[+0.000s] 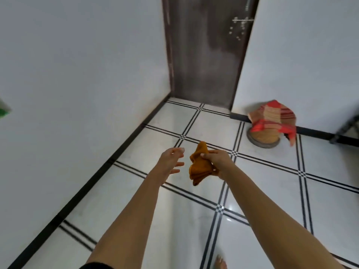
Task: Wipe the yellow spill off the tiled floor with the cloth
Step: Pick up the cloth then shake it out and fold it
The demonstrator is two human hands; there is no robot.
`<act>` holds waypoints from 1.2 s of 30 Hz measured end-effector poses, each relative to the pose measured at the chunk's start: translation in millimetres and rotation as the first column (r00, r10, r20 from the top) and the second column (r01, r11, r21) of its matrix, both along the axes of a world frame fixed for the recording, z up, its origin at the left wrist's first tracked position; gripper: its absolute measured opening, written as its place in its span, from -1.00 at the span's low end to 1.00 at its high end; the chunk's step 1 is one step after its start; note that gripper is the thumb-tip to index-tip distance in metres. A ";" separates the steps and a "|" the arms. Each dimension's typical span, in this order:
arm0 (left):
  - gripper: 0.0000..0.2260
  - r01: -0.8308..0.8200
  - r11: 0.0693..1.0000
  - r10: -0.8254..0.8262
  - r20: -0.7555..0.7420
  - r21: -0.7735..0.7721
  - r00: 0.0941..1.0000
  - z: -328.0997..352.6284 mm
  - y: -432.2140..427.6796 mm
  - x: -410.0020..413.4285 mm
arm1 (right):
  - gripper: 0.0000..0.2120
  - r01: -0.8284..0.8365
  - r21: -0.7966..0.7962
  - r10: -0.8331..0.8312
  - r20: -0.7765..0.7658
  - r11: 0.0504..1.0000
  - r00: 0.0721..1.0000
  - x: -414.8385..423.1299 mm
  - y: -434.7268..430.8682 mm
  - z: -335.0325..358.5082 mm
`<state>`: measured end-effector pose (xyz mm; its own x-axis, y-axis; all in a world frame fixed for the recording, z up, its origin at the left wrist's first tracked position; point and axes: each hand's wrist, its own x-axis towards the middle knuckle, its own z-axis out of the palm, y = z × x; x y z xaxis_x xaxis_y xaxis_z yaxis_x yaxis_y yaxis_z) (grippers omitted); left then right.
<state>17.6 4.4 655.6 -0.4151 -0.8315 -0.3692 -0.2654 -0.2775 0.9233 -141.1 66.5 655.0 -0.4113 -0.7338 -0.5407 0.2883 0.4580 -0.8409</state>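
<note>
Mustard-orange folded cloth point(200, 167), held in the air over the white, black-lined tiled floor point(272, 183), gripped by the right hand point(218, 162); left hand point(171, 162), fingers spread and holding nothing, just beside it at nine o'clock.

The right hand point(217, 161) grips a bunched mustard-orange cloth point(200, 166) above the white, black-lined tiled floor point(272, 187); the left hand point(171, 164) hovers just beside it (fingers spread, not touching).

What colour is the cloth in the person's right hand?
The cloth is plain mustard-orange, gripped by the right hand; the head view shows it best.
</note>
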 end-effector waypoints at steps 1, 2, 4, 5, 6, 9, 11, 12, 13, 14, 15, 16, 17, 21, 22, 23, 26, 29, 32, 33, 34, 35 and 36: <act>-0.74 0.042 0.999 -0.042 0.000 0.001 0.999 -2.1 -3.2 -25.5 | -0.64 0.042 -0.003 -0.042 0.023 0.999 0.999 -22.7 0.6 -3.3; -0.75 0.089 0.996 -0.089 0.000 -0.004 0.996 -3.4 -8.1 -63.2 | -0.62 0.089 -0.016 -0.088 0.047 0.996 0.995 -55.7 0.6 -4.7; -0.76 0.137 0.991 -0.137 0.003 -0.002 0.991 -4.0 -16.6 -104.6 | -0.61 0.137 -0.033 -0.135 0.065 0.990 0.989 -93.7 -0.4 -5.0; -0.76 0.174 0.985 -0.174 -0.003 0.001 0.985 -3.5 -21.2 -133.7 | -0.63 0.167 -0.043 -0.164 0.067 0.985 0.984 -120.9 -0.6 -3.7; -0.75 0.206 0.979 -0.206 -0.002 -0.003 0.979 -3.0 -25.4 -156.7 | -0.66 0.200 -0.046 -0.197 0.069 0.979 0.978 -142.6 -1.9 -1.3; -0.73 0.273 0.962 -0.273 -0.011 0.017 0.962 -0.5 -41.4 -227.7 | -0.75 0.283 -0.061 -0.277 0.089 0.957 0.957 -212.2 -8.2 0.5; -0.72 0.292 0.956 -0.292 -0.014 0.025 0.956 -0.5 -52.0 -269.0 | -0.70 0.340 -0.058 -0.333 0.109 0.939 0.937 -250.8 -14.1 -1.1; -0.72 0.294 0.955 -0.294 -0.024 0.036 0.956 -3.1 -58.8 -289.3 | -0.67 0.368 -0.059 -0.359 0.123 0.928 0.925 -269.7 -18.0 -2.6; -0.72 0.310 0.950 -0.309 -0.024 0.044 0.951 -6.3 -67.8 -316.8 | -0.68 0.398 -0.057 -0.387 0.137 0.916 0.912 -294.7 -23.8 -4.3; -0.72 0.321 0.946 -0.320 -0.032 0.051 0.947 -9.0 -76.1 -337.9 | -0.70 0.415 -0.057 -0.404 0.144 0.908 0.903 -314.6 -29.2 -5.9; -0.72 0.335 0.940 -0.334 -0.028 0.060 0.942 -13.2 -84.8 -358.5 | -0.72 0.433 -0.048 -0.422 0.152 0.900 0.894 -333.6 -35.5 -8.7; -0.71 0.348 0.935 -0.346 -0.034 0.069 0.938 -20.3 -97.5 -393.1 | -0.72 0.458 -0.043 -0.447 0.158 0.888 0.881 -365.0 -46.4 -13.6; -0.71 0.349 0.934 -0.348 -0.033 0.079 0.937 -24.0 -106.2 -410.6 | -0.72 0.467 -0.046 -0.454 0.164 0.883 0.876 -381.5 -53.8 -15.0; -0.75 0.368 0.923 -0.364 -0.062 0.111 0.930 -42.4 -156.2 -509.4 | -0.55 0.495 -0.067 -0.479 0.168 0.866 0.862 -470.9 -105.1 -27.3; -0.76 0.367 0.922 -0.362 -0.061 0.122 0.930 -45.9 -168.4 -531.8 | -0.51 0.493 -0.051 -0.480 0.161 0.869 0.862 -491.4 -117.0 -30.5; -0.79 0.366 0.922 -0.360 -0.067 0.125 0.930 -45.4 -187.7 -564.6 | -0.50 0.494 -0.040 -0.482 0.164 0.869 0.861 -521.6 -136.3 -30.5; -0.85 0.356 0.922 -0.350 -0.064 0.153 0.934 -48.2 -229.7 -639.6 | -0.53 0.464 -0.006 -0.457 0.166 0.886 0.874 -595.4 -175.9 -33.6; -0.83 0.367 0.907 -0.366 -0.043 0.206 0.930 -53.1 -269.1 -714.4 | -0.54 0.450 0.055 -0.453 0.147 0.891 0.879 -669.3 -215.1 -41.8; -0.83 0.413 0.869 -0.423 -0.024 0.273 0.906 -68.2 -299.3 -775.1 | -0.59 0.443 0.108 -0.455 0.160 0.890 0.876 -731.7 -247.1 -63.0; -0.81 0.422 0.859 -0.434 -0.022 0.289 0.900 -77.7 -311.4 -798.2 | -0.61 0.459 0.120 -0.474 0.170 0.880 0.864 -756.1 -260.1 -76.3; -0.80 0.416 0.854 -0.432 -0.020 0.314 0.902 -88.0 -323.4 -819.6 | -0.62 0.472 0.125 -0.488 0.180 0.873 0.854 -779.1 -272.3 -91.0; -0.78 0.400 0.852 -0.421 -0.011 0.337 0.907 -99.1 -334.5 -841.2 | -0.62 0.490 0.134 -0.507 0.181 0.861 0.843 -801.5 -284.1 -106.4; -0.75 0.386 0.853 -0.412 -0.001 0.352 0.911 -116.6 -350.6 -871.3 | -0.63 0.499 0.145 -0.519 0.188 0.854 0.834 -830.7 -301.0 -127.3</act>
<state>-853.7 -346.3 539.0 -0.6460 -0.4196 -0.6377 -0.4818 -0.4239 0.7670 -971.8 -234.5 527.7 -0.5812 -0.3989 -0.7093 0.6675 0.2648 -0.6959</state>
